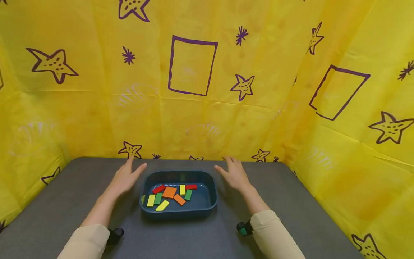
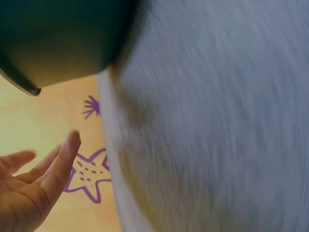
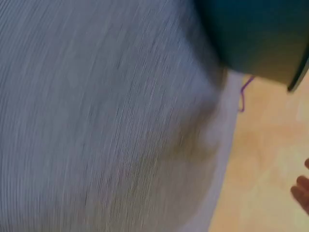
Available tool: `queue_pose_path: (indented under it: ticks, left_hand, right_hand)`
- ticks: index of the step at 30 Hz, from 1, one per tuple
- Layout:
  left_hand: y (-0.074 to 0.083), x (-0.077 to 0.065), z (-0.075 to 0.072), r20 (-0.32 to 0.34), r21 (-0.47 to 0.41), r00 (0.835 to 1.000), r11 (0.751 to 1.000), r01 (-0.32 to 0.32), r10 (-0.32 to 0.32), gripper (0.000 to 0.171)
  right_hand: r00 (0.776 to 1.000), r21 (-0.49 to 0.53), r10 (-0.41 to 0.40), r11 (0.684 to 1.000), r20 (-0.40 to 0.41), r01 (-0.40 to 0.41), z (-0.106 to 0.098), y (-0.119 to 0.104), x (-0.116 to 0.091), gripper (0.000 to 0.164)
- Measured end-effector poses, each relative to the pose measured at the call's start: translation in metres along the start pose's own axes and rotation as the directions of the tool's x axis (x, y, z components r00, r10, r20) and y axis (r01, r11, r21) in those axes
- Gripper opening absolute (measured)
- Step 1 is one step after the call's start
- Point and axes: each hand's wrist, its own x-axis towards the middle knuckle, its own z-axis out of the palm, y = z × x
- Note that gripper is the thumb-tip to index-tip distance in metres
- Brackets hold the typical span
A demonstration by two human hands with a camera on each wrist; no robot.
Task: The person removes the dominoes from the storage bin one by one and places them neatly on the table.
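A dark blue tray [image 1: 200, 205] stands on the grey table between my two hands. Inside it lie several flat blocks, among them a larger orange block [image 1: 169, 192], a green block [image 1: 188, 195], a yellow block [image 1: 162, 205] and a red block [image 1: 159, 189]. To the tray's left is my left hand [image 1: 126, 176], fingers extended and thumb spread, holding nothing. On the other side my right hand [image 1: 235, 175] is likewise spread and apart from the tray. The left wrist view shows the left hand [image 2: 34, 188] beside the tray's outer wall [image 2: 58, 43]. Only fingertips [image 3: 301, 188] show in the right wrist view.
The grey table [image 1: 181, 241] extends around the tray. Yellow cloth [image 1: 207, 118] with purple stars and squares hangs behind the table and along both sides. Dark wrist straps [image 1: 115, 235] sit at the sleeve cuffs.
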Motion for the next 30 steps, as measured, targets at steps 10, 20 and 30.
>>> queue_pose_path:
  ticks: [10, 20, 30]
  left_hand:
    - [-0.001, -0.004, 0.014, 0.104, -0.231, 0.995, 0.973, 0.028, -0.004, 0.072]
    - [-0.009, -0.002, 0.026, 0.14, -0.292, 0.99, 0.956, 0.015, 0.027, 0.054]
    - [-0.01, -0.004, 0.03, 0.132, -0.356, 0.99, 0.934, 0.003, 0.047, 0.053]
  right_hand:
    - [0.998, 0.376, 0.009, 0.927, -0.065, 0.016, 0.015, -0.04, -0.007, 0.036]
    - [0.993, 0.472, -0.001, 0.88, 0.12, -0.056, 0.036, -0.063, -0.014, 0.034]
    - [0.967, 0.508, 0.14, 0.829, 0.212, -0.232, 0.055, -0.081, -0.015, 0.033]
